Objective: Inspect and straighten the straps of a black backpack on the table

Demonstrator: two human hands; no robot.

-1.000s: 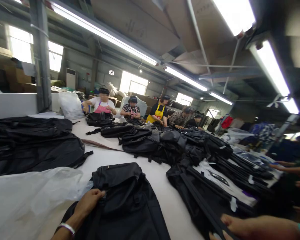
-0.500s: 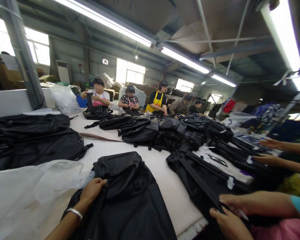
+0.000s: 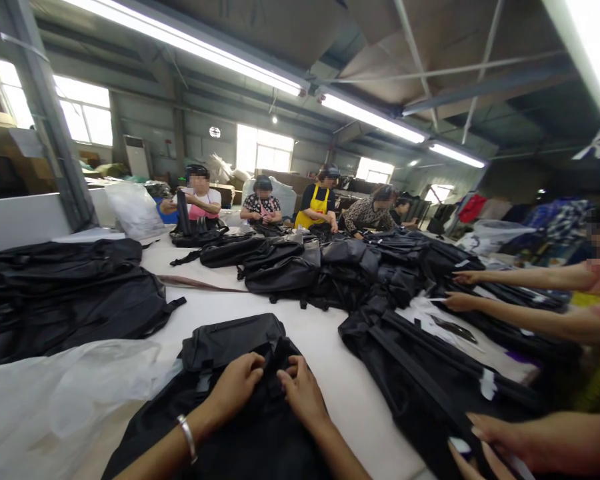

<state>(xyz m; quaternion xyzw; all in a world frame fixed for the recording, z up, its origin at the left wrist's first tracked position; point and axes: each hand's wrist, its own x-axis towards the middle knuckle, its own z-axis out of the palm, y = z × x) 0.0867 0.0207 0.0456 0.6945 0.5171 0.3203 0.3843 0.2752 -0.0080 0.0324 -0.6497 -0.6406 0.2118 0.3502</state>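
Note:
A black backpack [image 3: 230,333] lies in front of me on the white table, its top flap facing the far side. My left hand [image 3: 237,383], with a silver bracelet at the wrist, is closed on the fabric at the flap's right-hand corner. Close beside it, my right hand [image 3: 303,393] pinches the bag's edge with bent fingers. A dark fold of the bag stands up between both hands; whether a strap or buckle is in the fingers is hidden. A black strap with a buckle [image 3: 203,380] shows left of my left hand.
Clear plastic bags [image 3: 70,400] lie at left, near stacked black bags [image 3: 70,287]. A heap of backpacks [image 3: 300,267] fills the table's middle. At right, a co-worker's hands [image 3: 500,440] hold another black bag [image 3: 415,373]; another person's arms [image 3: 520,287] reach in behind. Several people sit or stand across the table.
My left hand has moved right from the left buckle to the flap's right corner. My right hand has come into view and grips there too. The co-worker's arms at right have shifted.

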